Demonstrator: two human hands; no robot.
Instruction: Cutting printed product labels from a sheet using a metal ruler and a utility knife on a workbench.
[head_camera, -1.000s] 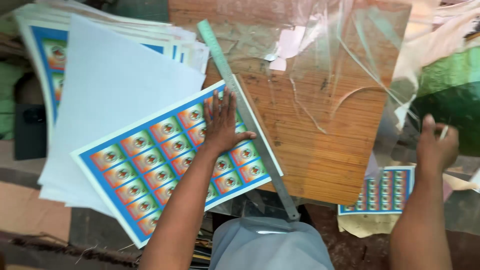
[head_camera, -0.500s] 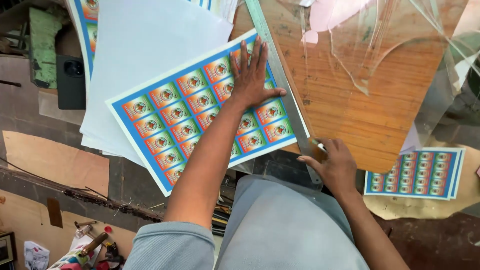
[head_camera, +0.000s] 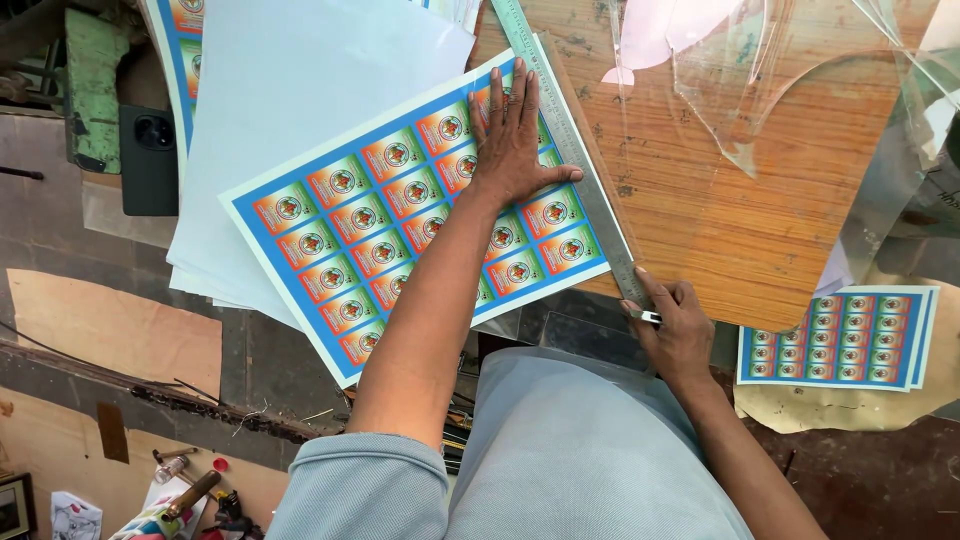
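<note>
Left hand (head_camera: 512, 140) flat, fingers spread; right hand (head_camera: 678, 325) clenched.

We've brought our right hand (head_camera: 680, 330) in from the far right to the near end of the steel ruler (head_camera: 570, 150).

The person wears a short-sleeved shirt of a pale grey-blue cloth. The left sleeve (head_camera: 355, 487) ends above the elbow with a folded, stitched hem, and its fabric looks a little thick and soft. The trousers (head_camera: 590, 450) are of a similar light grey-blue colour, smooth, with a few gentle folds. Both forearms are bare. The left hand (head_camera: 512, 140) and the right hand (head_camera: 675, 330) carry no glove, ring or watch.
</note>
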